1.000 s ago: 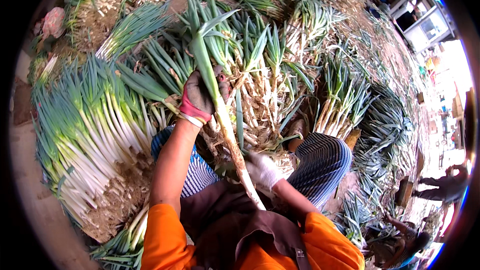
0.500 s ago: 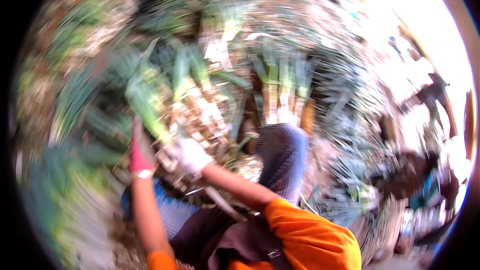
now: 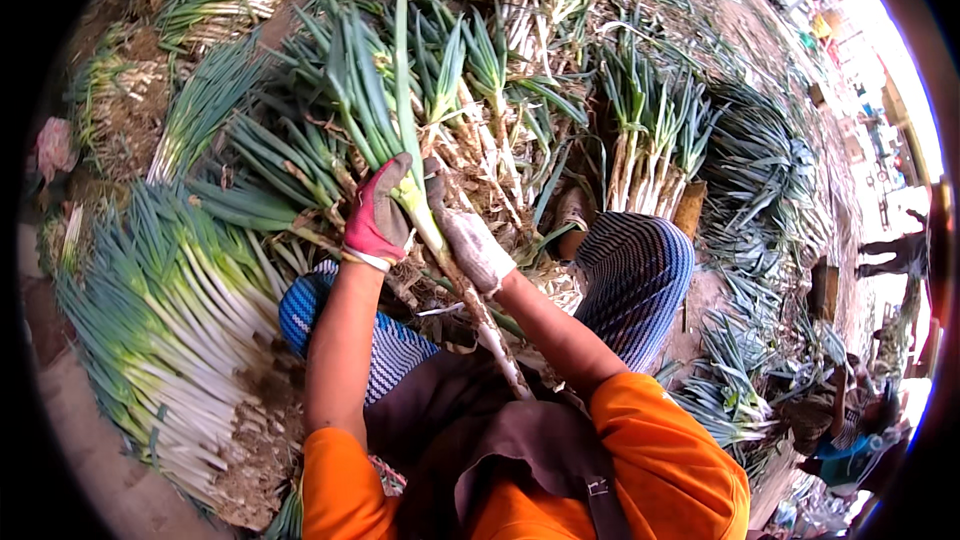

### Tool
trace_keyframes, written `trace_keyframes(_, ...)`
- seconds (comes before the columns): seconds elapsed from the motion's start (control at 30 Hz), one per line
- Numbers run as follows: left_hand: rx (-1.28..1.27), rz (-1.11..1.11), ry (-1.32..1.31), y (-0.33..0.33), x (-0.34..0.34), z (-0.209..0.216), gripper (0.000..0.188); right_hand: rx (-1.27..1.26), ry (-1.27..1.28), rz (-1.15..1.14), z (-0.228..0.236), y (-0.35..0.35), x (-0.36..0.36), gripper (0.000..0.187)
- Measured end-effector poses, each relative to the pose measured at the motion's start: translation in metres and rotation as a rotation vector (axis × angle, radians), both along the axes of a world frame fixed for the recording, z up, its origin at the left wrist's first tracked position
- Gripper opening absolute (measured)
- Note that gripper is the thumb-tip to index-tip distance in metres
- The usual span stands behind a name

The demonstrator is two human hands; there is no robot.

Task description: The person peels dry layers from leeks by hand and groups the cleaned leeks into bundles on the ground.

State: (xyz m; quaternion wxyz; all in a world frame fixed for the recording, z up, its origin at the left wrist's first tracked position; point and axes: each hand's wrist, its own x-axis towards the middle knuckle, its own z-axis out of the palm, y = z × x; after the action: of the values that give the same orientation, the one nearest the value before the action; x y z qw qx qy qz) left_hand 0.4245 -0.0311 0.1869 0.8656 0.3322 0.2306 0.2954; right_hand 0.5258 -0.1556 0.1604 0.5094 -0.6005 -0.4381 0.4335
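A long green onion (image 3: 476, 306) stands slanted before me, leaves pointing away and its dirty pale stalk reaching down to my dark apron (image 3: 540, 450). My left hand (image 3: 376, 220), in a red glove with a grey palm, is closed around it where the leaves begin. Against the stalk's other side lies my right hand (image 3: 474, 246) in a whitish glove with dark fingertips; its fingers curl partly out of sight behind the stalk. Just beyond my hands is a heap of unpeeled green onions (image 3: 478, 145) with dry brown skins.
To my left lies a fanned pile of cleaner white-stalked onions (image 3: 190, 340). An upright bundle (image 3: 650, 145) stands beyond my right knee (image 3: 640, 275), beside a small wooden block (image 3: 690, 208). Loose leaves (image 3: 755, 170) litter the right. Another person (image 3: 850, 440) is at lower right.
The view has swung and is sharp instead of blurred. My hands have drawn together around one onion, which now stands long and slanted between them; earlier they were lower over the heap.
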Motion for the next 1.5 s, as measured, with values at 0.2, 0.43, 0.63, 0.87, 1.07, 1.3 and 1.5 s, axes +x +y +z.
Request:
trace_keyframes(0.2,-0.127,0.005,-0.124,-0.010,0.000,0.010,0.033,0.101,-0.174,0.126,0.020,-0.022,0.003,0.031)
trace_keyframes(0.43,-0.254,0.081,-0.260,0.024,-0.017,0.045,0.026,-0.223,-0.564,0.412,-0.073,-0.165,-0.029,0.037)
trace_keyframes(0.63,-0.233,0.044,-0.221,0.015,-0.017,0.053,0.025,-0.113,-0.062,0.151,0.003,-0.094,-0.003,0.039)
trace_keyframes(0.87,-0.134,0.082,-0.112,0.007,-0.009,0.050,0.035,-0.002,0.137,0.172,0.055,0.001,-0.019,0.052)
trace_keyframes(1.07,-0.060,0.028,-0.139,0.027,-0.013,0.039,0.043,0.032,0.235,-0.065,0.055,0.043,-0.026,0.042)
trace_keyframes(1.3,-0.036,0.075,0.145,0.013,0.002,0.014,0.053,0.041,-0.286,-0.374,0.021,0.063,-0.008,0.043)
trace_keyframes(1.5,0.080,-0.045,0.130,0.013,0.027,0.015,0.062,0.263,0.304,-0.430,0.050,0.059,-0.031,0.038)
